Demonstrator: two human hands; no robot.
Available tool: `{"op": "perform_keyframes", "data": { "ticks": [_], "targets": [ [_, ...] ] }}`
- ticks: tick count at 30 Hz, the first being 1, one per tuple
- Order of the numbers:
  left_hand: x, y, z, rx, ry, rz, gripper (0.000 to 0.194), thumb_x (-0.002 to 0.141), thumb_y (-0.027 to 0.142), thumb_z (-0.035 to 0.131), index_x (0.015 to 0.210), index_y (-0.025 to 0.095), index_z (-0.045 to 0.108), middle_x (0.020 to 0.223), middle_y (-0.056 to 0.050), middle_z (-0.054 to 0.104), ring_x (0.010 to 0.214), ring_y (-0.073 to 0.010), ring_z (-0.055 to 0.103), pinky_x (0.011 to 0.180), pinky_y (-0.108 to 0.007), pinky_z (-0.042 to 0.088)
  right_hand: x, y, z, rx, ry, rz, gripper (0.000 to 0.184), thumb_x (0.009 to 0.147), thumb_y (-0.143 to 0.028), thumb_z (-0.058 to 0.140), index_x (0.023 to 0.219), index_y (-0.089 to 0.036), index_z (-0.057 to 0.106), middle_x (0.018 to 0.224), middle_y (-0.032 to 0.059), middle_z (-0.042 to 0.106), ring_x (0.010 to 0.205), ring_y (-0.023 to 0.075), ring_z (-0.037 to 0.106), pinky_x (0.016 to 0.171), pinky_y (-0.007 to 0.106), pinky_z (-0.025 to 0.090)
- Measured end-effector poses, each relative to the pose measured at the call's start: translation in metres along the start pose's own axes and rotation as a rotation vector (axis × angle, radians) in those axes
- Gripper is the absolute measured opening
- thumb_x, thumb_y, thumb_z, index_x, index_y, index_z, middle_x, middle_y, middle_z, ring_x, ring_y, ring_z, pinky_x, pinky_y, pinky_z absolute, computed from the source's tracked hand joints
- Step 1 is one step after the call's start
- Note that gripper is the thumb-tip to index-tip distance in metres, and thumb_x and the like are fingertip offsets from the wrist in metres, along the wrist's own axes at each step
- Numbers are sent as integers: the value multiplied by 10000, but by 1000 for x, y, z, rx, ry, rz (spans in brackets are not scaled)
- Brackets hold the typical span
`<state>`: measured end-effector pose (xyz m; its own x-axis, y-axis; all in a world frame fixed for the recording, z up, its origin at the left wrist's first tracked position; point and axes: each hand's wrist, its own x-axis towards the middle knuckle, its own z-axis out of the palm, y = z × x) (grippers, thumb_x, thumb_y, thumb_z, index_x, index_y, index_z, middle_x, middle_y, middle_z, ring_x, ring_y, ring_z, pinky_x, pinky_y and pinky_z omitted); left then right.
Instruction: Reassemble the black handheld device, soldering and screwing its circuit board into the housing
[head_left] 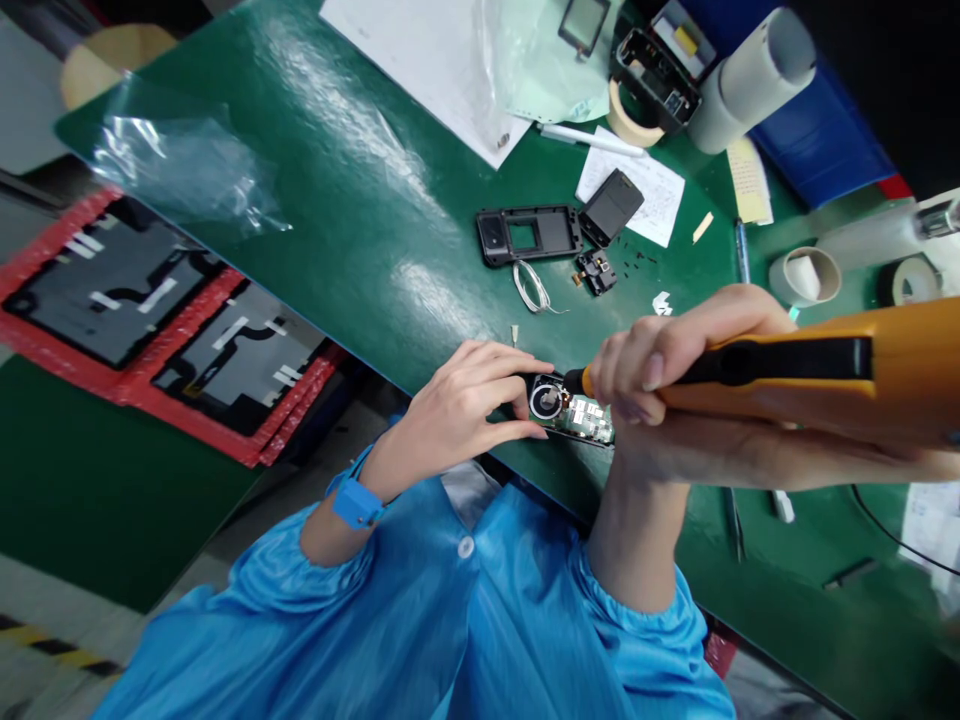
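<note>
My left hand (461,405) pinches a small circuit board assembly (570,410) with a round silver part, holding it against the green table (360,220) near the front edge. My right hand (675,365) is wrapped round an orange electric screwdriver (825,365), whose dark tip rests on the board beside the round part. A blue wrist strap (356,500) sits on my left wrist. Both arms wear blue sleeves.
Further back lie a black phone frame (529,235), a black cover (611,205), a small black module (596,272), a coiled white wire (531,287), papers, a pen (592,138), tape rolls (806,275) and a plastic bag (180,165). Red trays (150,310) sit off the left edge.
</note>
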<state>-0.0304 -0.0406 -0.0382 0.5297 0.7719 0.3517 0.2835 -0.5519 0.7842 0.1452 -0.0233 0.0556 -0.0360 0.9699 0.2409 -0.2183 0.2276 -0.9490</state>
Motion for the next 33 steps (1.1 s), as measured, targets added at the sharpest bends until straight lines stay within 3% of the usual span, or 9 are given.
{"op": "perform_keyframes", "data": {
  "ticks": [4, 10, 15, 19, 23, 28, 33],
  "targets": [
    [0, 1, -1, -8, -10, -4, 274, 949, 346, 899, 887, 188, 683, 1379, -94, 811, 1247, -277, 735, 1060, -439, 502, 0, 3, 0, -26, 8, -7, 585, 902, -806, 728, 674, -269, 684, 472, -55, 408, 370, 128, 330, 389, 328, 289],
    [0, 0, -1, -9, -21, -1, 275, 971, 339, 877, 871, 187, 671, 1378, -98, 809, 1233, -273, 734, 1053, -436, 495, -1, 4, -2, -28, -51, -15, 673, 980, -841, 578, 643, -265, 665, 454, -54, 387, 377, 131, 300, 419, 349, 327],
    [0, 0, 0, -8, -18, 3, 260, 985, 337, 864, 885, 192, 673, 1382, -105, 805, 1235, -278, 730, 1054, -437, 489, -2, 4, 0, -26, 7, 16, 679, 924, -884, 629, 678, -255, 702, 457, -55, 387, 383, 140, 285, 406, 351, 246],
    [-1, -1, 0, -9, -20, 2, 248, 1003, 325, 849, 870, 195, 684, 1383, -103, 804, 1229, -276, 729, 1056, -449, 487, -2, 3, -1, -38, 4, 33, 679, 922, -886, 629, 669, -261, 709, 446, -60, 373, 366, 146, 312, 411, 359, 265],
    [-1, -1, 0, -9, -25, -6, 244, 1014, 332, 837, 876, 199, 686, 1379, -102, 805, 1235, -279, 726, 1054, -453, 486, -2, 2, -3, -79, 10, 50, 709, 905, -922, 607, 680, -259, 720, 444, -56, 391, 353, 147, 315, 404, 363, 211],
    [-1, -1, 0, -2, -20, 3, 253, 1011, 329, 837, 875, 188, 677, 1386, -120, 799, 1237, -284, 721, 1054, -456, 488, -3, 3, -2, -56, -11, 52, 702, 926, -895, 609, 604, -272, 628, 438, -56, 357, 379, 151, 331, 424, 364, 277],
    [-2, -1, 0, -3, -17, -3, 240, 1011, 332, 840, 880, 193, 696, 1360, -113, 807, 1230, -288, 725, 1045, -461, 494, -4, 2, -4, -92, -15, 66, 629, 955, -839, 614, 751, -265, 771, 454, -58, 400, 357, 127, 326, 401, 356, 260]
  ]
}}
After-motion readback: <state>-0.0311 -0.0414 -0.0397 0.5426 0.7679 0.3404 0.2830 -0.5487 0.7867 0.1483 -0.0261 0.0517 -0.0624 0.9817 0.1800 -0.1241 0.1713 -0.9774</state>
